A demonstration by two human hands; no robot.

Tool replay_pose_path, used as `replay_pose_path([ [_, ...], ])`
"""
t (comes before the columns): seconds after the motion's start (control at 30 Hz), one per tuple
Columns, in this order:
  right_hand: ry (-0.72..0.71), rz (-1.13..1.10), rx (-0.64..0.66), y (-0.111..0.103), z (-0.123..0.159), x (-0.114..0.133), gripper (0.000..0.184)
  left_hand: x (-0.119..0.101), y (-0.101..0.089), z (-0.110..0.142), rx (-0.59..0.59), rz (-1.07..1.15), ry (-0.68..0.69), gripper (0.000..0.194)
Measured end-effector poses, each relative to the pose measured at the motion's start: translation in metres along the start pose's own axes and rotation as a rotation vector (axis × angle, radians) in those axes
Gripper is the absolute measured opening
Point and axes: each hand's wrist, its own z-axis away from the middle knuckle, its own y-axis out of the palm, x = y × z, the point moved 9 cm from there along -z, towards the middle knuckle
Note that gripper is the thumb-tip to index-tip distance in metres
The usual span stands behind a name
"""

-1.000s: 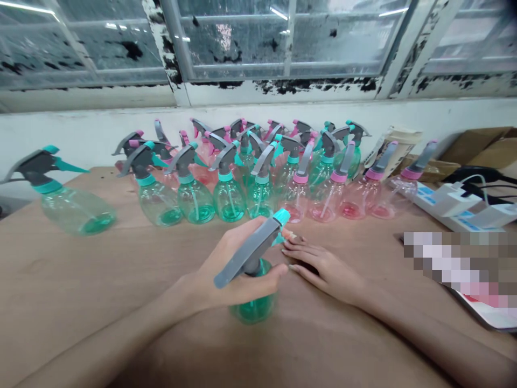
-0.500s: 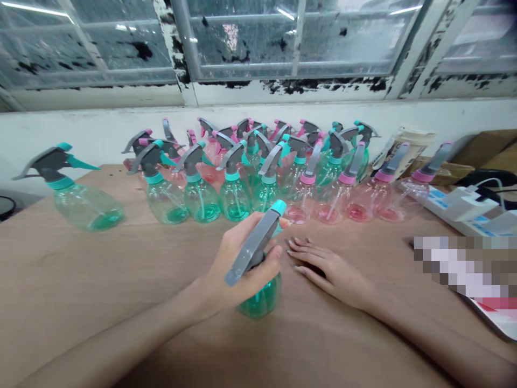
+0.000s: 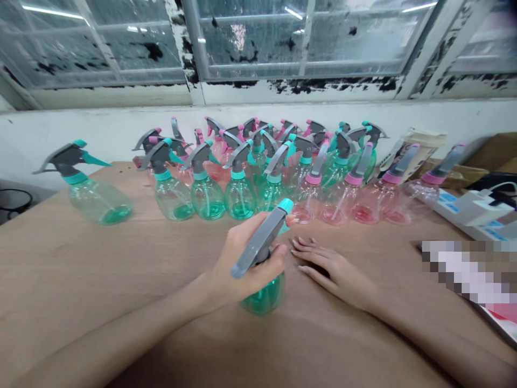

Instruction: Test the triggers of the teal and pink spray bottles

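Observation:
My left hand [image 3: 238, 258] is wrapped round the neck of a green spray bottle [image 3: 264, 296] with a grey trigger head and turquoise nozzle tip. The bottle is upright at the middle of the table, its neck mostly hidden by my fingers. To the right of it my right hand [image 3: 333, 269] lies palm down on the wooden tabletop [image 3: 161, 275], fingers stretched out and holding nothing. Beyond both hands is a front row of spray bottles, green ones [image 3: 208, 202] to the left and pink ones [image 3: 333, 207] to the right.
More spray bottles [image 3: 250, 134] crowd behind the front row, near the wall. One green bottle [image 3: 99, 202] stands apart at the left. At the right lie a white power strip [image 3: 464, 207], a pixelated flat object [image 3: 464, 275] and brown cardboard [image 3: 495, 159]. Windows [image 3: 258, 40] rise behind.
The whole view has shifted slightly, so the things appear a little further right. My left hand keeps its hold on the green spray bottle, and my right hand stays flat.

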Motion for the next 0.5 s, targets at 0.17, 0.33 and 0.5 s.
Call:
replay_pose_path([
  [0.17,-0.004,-0.011,-0.009,-0.0009,0.0001,-0.0001,0.042,-0.001,-0.0005,0.0009,-0.011,-0.015,-0.022,0.018],
  [0.33,-0.007,-0.057,-0.016,-0.0022,0.0002,-0.0003,0.041,-0.0021,-0.0011,-0.001,-0.016,-0.048,-0.013,0.015],
  [0.5,-0.011,-0.08,-0.014,-0.0021,-0.0003,-0.0009,0.04,-0.0057,-0.0031,-0.0045,-0.012,-0.036,0.029,0.004],
])
